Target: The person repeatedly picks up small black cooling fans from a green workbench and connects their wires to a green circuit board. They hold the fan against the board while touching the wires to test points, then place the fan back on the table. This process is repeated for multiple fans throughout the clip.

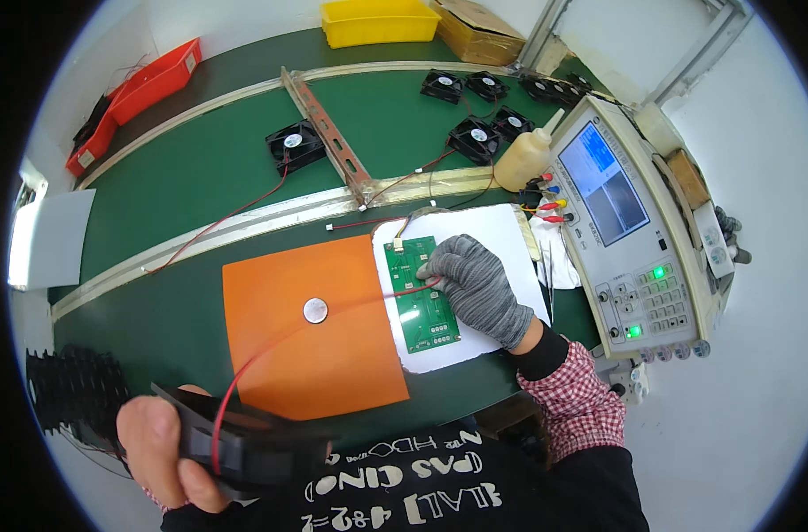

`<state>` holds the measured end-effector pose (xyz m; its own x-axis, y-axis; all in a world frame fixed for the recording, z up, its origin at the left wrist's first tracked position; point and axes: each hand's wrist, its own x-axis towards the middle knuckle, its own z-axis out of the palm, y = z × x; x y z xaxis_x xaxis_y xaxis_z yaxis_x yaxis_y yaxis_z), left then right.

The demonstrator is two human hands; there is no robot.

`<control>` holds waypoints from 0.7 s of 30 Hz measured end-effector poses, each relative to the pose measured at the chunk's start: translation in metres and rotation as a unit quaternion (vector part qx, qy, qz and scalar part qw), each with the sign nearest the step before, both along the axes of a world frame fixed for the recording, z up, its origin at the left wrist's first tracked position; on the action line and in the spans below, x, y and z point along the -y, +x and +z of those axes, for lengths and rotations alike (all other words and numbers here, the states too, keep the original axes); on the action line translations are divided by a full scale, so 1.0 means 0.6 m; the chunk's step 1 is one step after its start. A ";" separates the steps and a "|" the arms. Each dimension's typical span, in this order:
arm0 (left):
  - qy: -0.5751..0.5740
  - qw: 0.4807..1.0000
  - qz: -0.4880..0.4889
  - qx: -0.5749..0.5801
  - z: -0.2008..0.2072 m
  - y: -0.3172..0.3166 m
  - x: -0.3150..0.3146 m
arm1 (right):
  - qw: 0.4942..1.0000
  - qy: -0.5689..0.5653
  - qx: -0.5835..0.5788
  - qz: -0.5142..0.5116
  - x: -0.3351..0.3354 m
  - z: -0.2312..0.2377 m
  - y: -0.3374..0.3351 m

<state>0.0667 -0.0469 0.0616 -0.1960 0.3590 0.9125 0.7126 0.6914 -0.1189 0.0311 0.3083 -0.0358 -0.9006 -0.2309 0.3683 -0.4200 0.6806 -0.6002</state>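
At the lower left my bare left hand (pixel 160 448) grips a black cooling fan (pixel 257 448), slightly blurred and tilted. From the fan a red wire (pixel 284 335) arcs across an orange mat (pixel 320 381) to my right hand (pixel 479 288). That hand, in a grey knitted glove, pinches the wire's end over a green circuit board (pixel 430 332); the fingers hide the tip, so I cannot tell if it is plugged in. The board lies on a white pad (pixel 507 232), with a white connector (pixel 398 244) at its far end. A round silvery disc (pixel 315 310) rests on the mat.
A tester with a screen (pixel 603 191) stands at the right, beside a squeeze bottle (pixel 523 160). Several black fans (pixel 475 139) lie at the back right, one fan (pixel 295 144) left of a metal rail (pixel 328 133). Stacked black fans (pixel 76 390) stand far left; red bins (pixel 156 82) behind.
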 end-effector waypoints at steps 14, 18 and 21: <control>-0.144 0.901 0.117 0.391 -0.187 -0.480 -0.145 | 0.991 -0.118 0.041 -0.055 0.015 0.021 0.011; -0.138 0.895 0.051 0.421 -0.113 -0.418 -0.158 | 0.990 -0.122 -0.048 -0.047 0.000 0.009 0.010; -0.167 0.866 -0.286 0.375 -0.029 -0.274 -0.209 | 0.980 -0.173 -0.083 -0.060 0.010 0.035 0.016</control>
<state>-0.0977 0.0785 0.0440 -0.3917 0.8123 0.4321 0.8905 0.2165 0.4002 0.0407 0.3020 -0.0150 -0.8344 0.0382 0.5499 -0.4607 0.4993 -0.7338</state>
